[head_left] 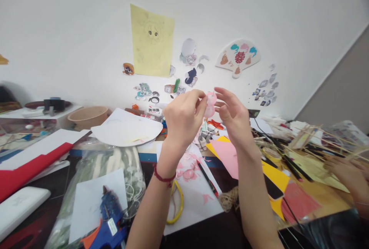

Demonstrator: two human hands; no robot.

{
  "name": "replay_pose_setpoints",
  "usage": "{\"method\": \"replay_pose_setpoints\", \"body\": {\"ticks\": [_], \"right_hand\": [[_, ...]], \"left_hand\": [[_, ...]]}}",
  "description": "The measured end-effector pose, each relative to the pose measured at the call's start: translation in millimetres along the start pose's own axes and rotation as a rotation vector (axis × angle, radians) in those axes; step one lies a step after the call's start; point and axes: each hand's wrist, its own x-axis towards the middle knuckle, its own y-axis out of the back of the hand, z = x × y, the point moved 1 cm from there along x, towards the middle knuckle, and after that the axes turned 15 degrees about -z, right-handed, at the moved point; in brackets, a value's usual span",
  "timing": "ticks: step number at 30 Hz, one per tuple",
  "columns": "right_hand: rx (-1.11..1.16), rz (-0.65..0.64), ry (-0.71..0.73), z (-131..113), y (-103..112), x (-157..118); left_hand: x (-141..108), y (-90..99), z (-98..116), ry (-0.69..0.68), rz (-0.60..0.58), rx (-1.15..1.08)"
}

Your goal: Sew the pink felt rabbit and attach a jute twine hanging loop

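A small pink paper flower (211, 105) is held up in front of the wall between my two hands. My left hand (186, 112) is closed, pinching the flower's left edge between thumb and fingers. On the flower's other side, my right hand (233, 112) has its fingers apart, the fingertips close to its right edge; whether they touch it I cannot tell. Below, pink paper pieces (188, 168) lie on a white sheet (190, 210), beside a pencil (208, 178) and yellow-handled scissors (181, 206).
A blue hot glue gun (111, 214) lies at the front left on white paper, near a plastic bag (98, 164). Twine (230, 199), coloured paper (300, 203) and a phone (272, 186) are to the right. Another person's hand (346, 172) is at the far right, by thin wooden sticks (334, 147).
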Motion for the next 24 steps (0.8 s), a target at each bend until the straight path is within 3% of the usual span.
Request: {"method": "replay_pose_setpoints", "body": {"ticks": [5,10,16,24], "right_hand": [[0.034,-0.017,-0.099,-6,-10,-2],[-0.093,0.083,-0.037,-4,-9,-3],[-0.170,0.168,0.047,-11,-12,-6],[-0.252,0.247,0.045,-21,-13,-9]], "left_hand": [[-1,-5.6,0,-0.059,-0.027,0.004],[-1,-2.3,1,-0.050,-0.051,-0.077],[1,5.4,6,0.039,-0.108,-0.279],[4,10.5,7,0.167,-0.170,-0.520]]}}
